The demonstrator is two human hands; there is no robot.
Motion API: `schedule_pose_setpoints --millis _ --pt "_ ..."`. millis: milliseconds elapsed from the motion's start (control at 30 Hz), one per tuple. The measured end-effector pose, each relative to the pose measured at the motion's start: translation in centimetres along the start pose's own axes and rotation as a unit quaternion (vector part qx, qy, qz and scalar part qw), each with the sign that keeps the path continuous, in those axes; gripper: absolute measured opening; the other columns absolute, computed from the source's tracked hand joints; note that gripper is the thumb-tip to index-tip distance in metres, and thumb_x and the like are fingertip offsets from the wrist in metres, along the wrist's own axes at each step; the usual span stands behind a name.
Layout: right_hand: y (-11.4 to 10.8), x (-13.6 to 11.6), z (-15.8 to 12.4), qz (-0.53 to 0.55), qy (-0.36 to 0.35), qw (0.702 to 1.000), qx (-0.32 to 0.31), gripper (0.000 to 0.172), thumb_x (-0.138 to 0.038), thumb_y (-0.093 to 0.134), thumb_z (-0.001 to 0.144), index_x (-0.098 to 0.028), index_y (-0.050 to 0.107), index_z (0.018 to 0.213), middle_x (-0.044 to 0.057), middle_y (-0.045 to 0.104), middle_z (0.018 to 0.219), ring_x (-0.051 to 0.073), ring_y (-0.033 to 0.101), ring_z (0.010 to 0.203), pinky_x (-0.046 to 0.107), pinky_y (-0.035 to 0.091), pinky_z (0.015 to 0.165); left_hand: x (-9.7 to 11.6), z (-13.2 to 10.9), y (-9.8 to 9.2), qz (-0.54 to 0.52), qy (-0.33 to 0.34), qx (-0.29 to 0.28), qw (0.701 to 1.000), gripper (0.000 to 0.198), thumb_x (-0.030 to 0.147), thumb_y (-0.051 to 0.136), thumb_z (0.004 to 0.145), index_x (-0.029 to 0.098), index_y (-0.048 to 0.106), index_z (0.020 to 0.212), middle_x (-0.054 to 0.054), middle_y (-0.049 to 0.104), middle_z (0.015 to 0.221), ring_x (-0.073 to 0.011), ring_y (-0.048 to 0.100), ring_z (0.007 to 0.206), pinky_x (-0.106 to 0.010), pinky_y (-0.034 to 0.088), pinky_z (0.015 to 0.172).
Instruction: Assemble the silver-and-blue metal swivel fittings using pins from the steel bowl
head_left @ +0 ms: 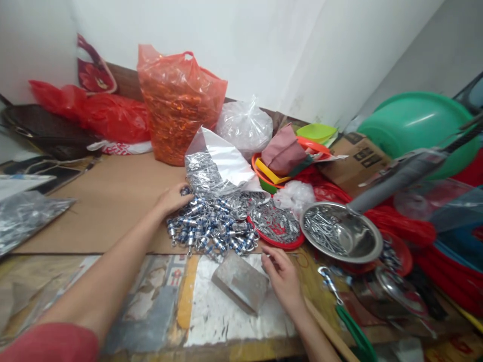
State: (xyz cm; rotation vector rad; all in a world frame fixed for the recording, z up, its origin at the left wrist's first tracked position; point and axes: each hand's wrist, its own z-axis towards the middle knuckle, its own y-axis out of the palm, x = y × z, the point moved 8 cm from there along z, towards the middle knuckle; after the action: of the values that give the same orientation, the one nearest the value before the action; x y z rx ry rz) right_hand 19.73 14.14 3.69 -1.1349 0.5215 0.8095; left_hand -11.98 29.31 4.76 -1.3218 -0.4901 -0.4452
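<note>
The left hand (174,199) reaches in from seven o'clock and rests on the near-left edge of a pile of small blue-and-silver metal clips (212,229), which lies at the centre of the view on a brown cardboard sheet (105,201). Its fingers are curled down and pressed together into the clips; whether they pinch one cannot be told. At twelve o'clock from the pile, touching it, a clear plastic bag (217,168) slumps open with more of the same clips inside. The right hand (284,277) lies at five o'clock from the pile, palm down, its fingers loosely together and pointing toward eleven o'clock, the fingertips (268,255) just beside the top corner of a grey metal block (239,287). If something thin sits between thumb and forefinger, it is too small to tell. At three o'clock from the pile a red tray (277,229) holds thin metal pins, and just past it, again at three o'clock, a steel bowl (341,235) holds more. A green-handled tool (350,322) lies at four o'clock from the right hand. Far back at eleven o'clock stands a full orange bag (177,100), and at two o'clock a green basin (415,125).
</note>
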Motion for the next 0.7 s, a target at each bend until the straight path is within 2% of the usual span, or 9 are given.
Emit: schedule_pose_setpoints --millis 67,167,267,333,500,600,700 --pt "-0.2 -0.1 1.5 -0.064 -0.029 0.997 0.01 0.029 -0.031 0.042 0.084 -0.016 0.06 0.1 0.01 0.06 0.1 0.018 0.057 0.091 0.029 0.048 0.076 -0.3 -0.5 0.6 0.02 0.003 -0.014 1.0 0.03 0.031 0.05 0.081 0.017 0.052 0.107 -0.006 0.055 0.111 -0.0199 0.056 0.092 -0.041 0.046 0.077" --pt "-1.3 2.1 5.2 -0.228 -0.011 0.973 0.026 0.03 -0.027 0.039 0.085 -0.015 0.058 0.105 0.01 0.057 0.106 0.018 0.052 0.101 0.031 0.04 0.088 -0.2 -3.0 1.0 0.044 -0.003 -0.01 0.999 0.032 0.031 0.05 0.079 0.018 0.051 0.109 -0.008 0.056 0.11 -0.0216 0.055 0.096 -0.041 0.044 0.08" --pt "-1.2 5.4 9.1 -0.281 0.018 0.959 -0.022 0.029 -0.027 0.051 0.079 -0.017 0.06 0.104 0.01 0.059 0.103 0.022 0.054 0.094 0.034 0.04 0.083 0.2 -6.2 0.9 0.058 -0.011 0.001 0.998 0.036 0.031 0.047 0.075 0.022 0.051 0.11 -0.008 0.058 0.108 -0.0245 0.055 0.098 -0.035 0.042 0.083" --pt "-0.4 6.6 10.5 -0.291 0.019 0.955 -0.055 0.028 -0.028 0.058 0.074 -0.021 0.063 0.1 0.008 0.06 0.102 0.022 0.055 0.09 0.032 0.04 0.08 0.6 -8.1 0.7 0.063 -0.014 0.005 0.998 0.038 0.032 0.045 0.075 0.022 0.052 0.11 -0.007 0.06 0.108 -0.0252 0.056 0.097 -0.034 0.043 0.082" --pt "1.2 6.4 10.6 -0.311 0.025 0.948 -0.067 0.018 -0.025 0.052 0.078 -0.021 0.069 0.084 0.006 0.062 0.087 0.018 0.056 0.082 0.025 0.039 0.071 1.0 -11.6 -0.8 0.075 -0.04 0.051 0.995 0.04 0.037 0.04 0.077 0.019 0.057 0.109 -0.012 0.064 0.104 -0.0318 0.058 0.096 -0.041 0.044 0.079" --pt "0.6 6.0 10.3 -0.31 0.036 0.949 -0.049 0.017 -0.025 0.053 0.077 -0.021 0.069 0.078 0.005 0.064 0.084 0.018 0.057 0.081 0.026 0.04 0.07 1.4 -12.8 -1.8 0.075 -0.042 0.096 0.992 0.041 0.038 0.039 0.079 0.018 0.056 0.111 -0.013 0.065 0.1 -0.0323 0.057 0.096 -0.043 0.042 0.081" --pt "-0.8 5.9 10.5 -0.298 0.046 0.953 -0.019 0.017 -0.025 0.052 0.077 -0.02 0.068 0.081 0.006 0.065 0.087 0.019 0.057 0.083 0.028 0.04 0.073 2.3 -13.4 -2.8 0.053 -0.033 0.146 0.987 0.043 0.038 0.038 0.08 0.016 0.048 0.116 -0.014 0.062 0.103 -0.0299 0.055 0.1 -0.042 0.04 0.085"
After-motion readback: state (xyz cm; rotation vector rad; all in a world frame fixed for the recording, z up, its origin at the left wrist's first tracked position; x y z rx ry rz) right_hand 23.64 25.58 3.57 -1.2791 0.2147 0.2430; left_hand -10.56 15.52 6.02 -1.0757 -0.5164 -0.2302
